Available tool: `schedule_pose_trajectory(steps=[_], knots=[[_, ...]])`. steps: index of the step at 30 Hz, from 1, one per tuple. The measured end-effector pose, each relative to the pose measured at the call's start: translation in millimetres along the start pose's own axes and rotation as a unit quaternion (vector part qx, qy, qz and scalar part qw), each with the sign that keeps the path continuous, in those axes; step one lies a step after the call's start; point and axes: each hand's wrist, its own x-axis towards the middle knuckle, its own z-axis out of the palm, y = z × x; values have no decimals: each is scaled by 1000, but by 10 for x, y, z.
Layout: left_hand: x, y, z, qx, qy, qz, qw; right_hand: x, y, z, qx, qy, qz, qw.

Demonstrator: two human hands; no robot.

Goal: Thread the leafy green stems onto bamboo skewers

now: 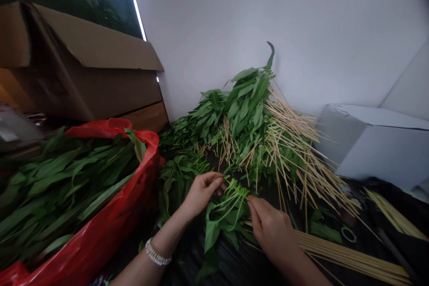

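My left hand (pixel 201 192) is curled, its fingertips pinching the stem ends of a small bunch of green leafy stalks (pixel 224 210) at the lower middle. My right hand (pixel 273 228) is closed beside the same bunch, fingers pressed at its stems, where a thin bamboo skewer (pixel 248 197) seems to meet them. A beaded bracelet (pixel 156 254) circles my left wrist. Just beyond my hands lies a big heap of leafy greens threaded on bamboo skewers (pixel 264 138).
A red plastic bag (pixel 110 228) full of loose greens fills the left. Cardboard boxes (pixel 90 76) stand behind it. A white box (pixel 378 143) sits at the right. Loose skewers (pixel 351 259) lie on the black sheet at lower right, by a small ring (pixel 348 234).
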Motion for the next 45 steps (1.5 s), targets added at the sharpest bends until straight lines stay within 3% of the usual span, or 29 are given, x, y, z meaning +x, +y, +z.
schedule_pose_trajectory(steps=[6, 10, 16, 23, 45], knots=[[-5, -9, -23, 13, 22, 4, 1000, -1, 1, -1, -3, -13, 5, 1000], [-4, -6, -26, 27, 7, 3, 1000, 0, 6, 4, -3, -16, 4, 1000], [-19, 14, 12, 102, 6, 33, 994, -1, 14, 9, -13, -24, 12, 1000], [0, 1, 19, 27, 44, 15, 999, -2, 13, 18, -8, -7, 7, 1000], [5, -20, 16, 56, 78, 22, 995, -12, 3, 12, -8, -21, 1, 1000]])
